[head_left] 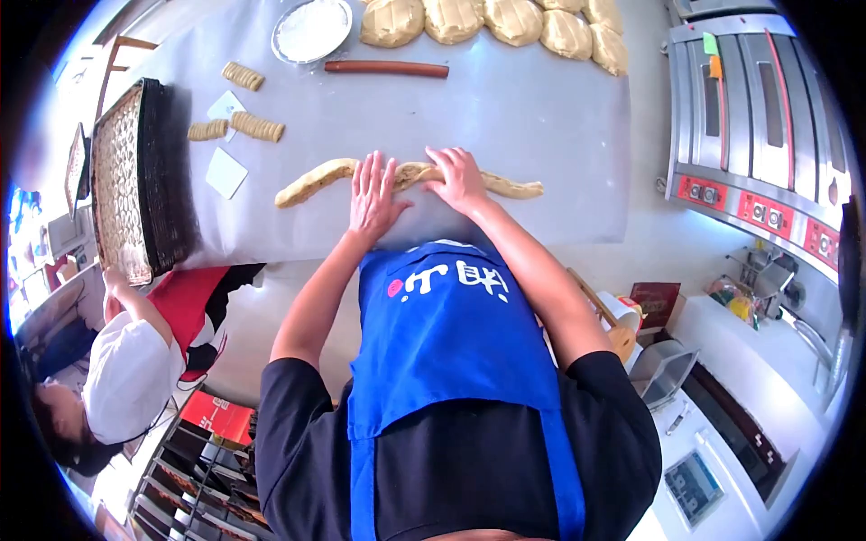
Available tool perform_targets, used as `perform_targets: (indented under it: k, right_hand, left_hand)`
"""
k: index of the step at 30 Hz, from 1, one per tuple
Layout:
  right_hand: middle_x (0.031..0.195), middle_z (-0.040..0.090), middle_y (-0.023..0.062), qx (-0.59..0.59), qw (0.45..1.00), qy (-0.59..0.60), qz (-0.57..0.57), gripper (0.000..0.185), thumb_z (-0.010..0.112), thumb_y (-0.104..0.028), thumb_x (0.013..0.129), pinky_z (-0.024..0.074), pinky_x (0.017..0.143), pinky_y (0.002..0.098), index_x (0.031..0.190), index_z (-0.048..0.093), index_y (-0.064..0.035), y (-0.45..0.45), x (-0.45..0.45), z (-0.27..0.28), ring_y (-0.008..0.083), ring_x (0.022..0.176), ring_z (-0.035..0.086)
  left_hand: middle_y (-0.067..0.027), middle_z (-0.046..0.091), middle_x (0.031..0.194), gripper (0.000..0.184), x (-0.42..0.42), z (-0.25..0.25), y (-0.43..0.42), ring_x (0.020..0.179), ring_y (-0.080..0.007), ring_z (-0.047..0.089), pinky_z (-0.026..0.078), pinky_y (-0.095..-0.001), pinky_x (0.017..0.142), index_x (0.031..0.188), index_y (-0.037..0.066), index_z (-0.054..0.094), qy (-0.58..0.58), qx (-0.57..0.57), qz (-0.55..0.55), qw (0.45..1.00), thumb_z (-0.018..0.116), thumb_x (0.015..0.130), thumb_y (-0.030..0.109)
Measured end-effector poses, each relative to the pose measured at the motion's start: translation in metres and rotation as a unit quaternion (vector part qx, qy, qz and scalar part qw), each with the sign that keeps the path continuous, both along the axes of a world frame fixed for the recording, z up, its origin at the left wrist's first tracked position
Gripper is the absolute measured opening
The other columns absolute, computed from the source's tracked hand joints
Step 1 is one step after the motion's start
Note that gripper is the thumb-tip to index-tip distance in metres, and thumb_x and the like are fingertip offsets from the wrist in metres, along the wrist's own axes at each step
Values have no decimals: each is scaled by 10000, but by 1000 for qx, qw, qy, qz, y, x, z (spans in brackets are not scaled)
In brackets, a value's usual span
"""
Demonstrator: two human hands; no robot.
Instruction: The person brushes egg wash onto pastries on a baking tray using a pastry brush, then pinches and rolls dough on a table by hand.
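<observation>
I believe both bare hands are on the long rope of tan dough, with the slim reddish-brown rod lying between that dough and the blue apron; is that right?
Not quite: in the head view, the slim reddish-brown rod lies beyond the long rope of tan dough, on the side away from the blue apron. The left hand and right hand are indeed on the dough.

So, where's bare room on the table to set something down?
Between the brown rod and the dough strip, and at right, between the dough lumps and the strip's right end. Crowded: the far edge, with bowl and lumps; the left, with white cards and ridged dough pieces; the strip, under left hand and right hand.
</observation>
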State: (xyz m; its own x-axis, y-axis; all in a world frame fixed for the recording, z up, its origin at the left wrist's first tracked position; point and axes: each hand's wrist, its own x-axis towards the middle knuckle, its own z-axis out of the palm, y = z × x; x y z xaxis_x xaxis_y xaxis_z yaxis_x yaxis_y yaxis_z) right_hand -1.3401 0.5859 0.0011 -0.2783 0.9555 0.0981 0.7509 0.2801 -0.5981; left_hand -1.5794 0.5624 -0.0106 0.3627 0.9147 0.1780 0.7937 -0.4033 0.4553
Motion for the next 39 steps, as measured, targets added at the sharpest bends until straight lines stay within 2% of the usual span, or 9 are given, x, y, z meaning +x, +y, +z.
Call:
perform_targets:
  k: [5,9,10,17,20,23,30,35,39]
  right_hand:
    - [1305,673,109,27,992,-71,99,673,884,-203,790,483,1076,464,1412,650,-93,9,-23,3,329,1217,614]
    - [1183,684,118,-5,997,-36,66,525,881,-174,777,521,1014,455,1266,731,-60,21,-33,-8,331,1140,635]
    - [1136,687,120,-13,999,-20,48,465,877,-165,777,533,992,452,1212,757,-53,22,-34,-7,333,1109,642]
    - [1086,692,117,-63,997,-47,-25,457,843,-205,838,534,991,438,1265,766,-61,19,-44,3,331,1110,635]
    - [1095,700,115,-68,995,-49,-44,445,838,-213,852,535,989,432,1269,771,-77,12,-46,0,331,1100,633]
    - [1116,730,122,-34,998,-31,-46,443,839,-213,852,550,963,435,1272,771,-89,10,-47,3,335,1081,662]
    - [959,787,120,-56,988,61,-127,277,863,-241,838,574,867,452,1070,825,-95,7,-43,-8,332,954,718]
    - [854,771,131,-229,958,115,-126,186,865,-280,853,582,853,425,942,844,-118,21,-29,8,335,1000,744]
    - [1040,776,158,-142,966,196,-96,254,864,-242,858,586,872,414,1061,833,-93,22,-20,-23,319,1024,753]
  left_hand:
    - [-306,425,1589,1146,-26,-13,35,1523,-470,361,224,-609,1293,1628,63,378,97,26,-69,993,786,765,696]
    - [-212,609,1286,1000,-30,-7,66,1223,-376,571,440,-541,1080,1448,40,603,143,-46,-91,984,700,778,776]
    - [-156,649,1143,859,-30,-7,72,1101,-334,600,468,-497,971,1313,43,684,121,16,-73,990,677,829,752]
    - [-131,706,1138,598,-20,-14,92,1121,-337,625,478,-481,986,1241,90,711,-22,-10,-31,999,751,884,568]
    - [-74,726,1253,392,-23,-7,85,1186,-299,632,470,-486,1016,1203,147,729,-79,-101,-194,973,818,879,349]
    - [-62,744,1194,346,-17,-22,92,1196,-299,631,452,-480,1046,1170,154,746,-64,-198,-165,964,819,880,327]
    - [-59,784,996,220,-3,0,88,1052,-318,681,507,-458,987,1022,137,792,-145,-124,-129,973,816,880,302]
    - [-94,792,937,224,0,-15,90,976,-331,695,546,-467,909,994,108,812,-109,-178,-119,971,821,886,304]
    - [-98,792,938,188,6,-9,78,948,-323,693,546,-460,909,992,115,819,-122,-193,-92,969,834,867,255]
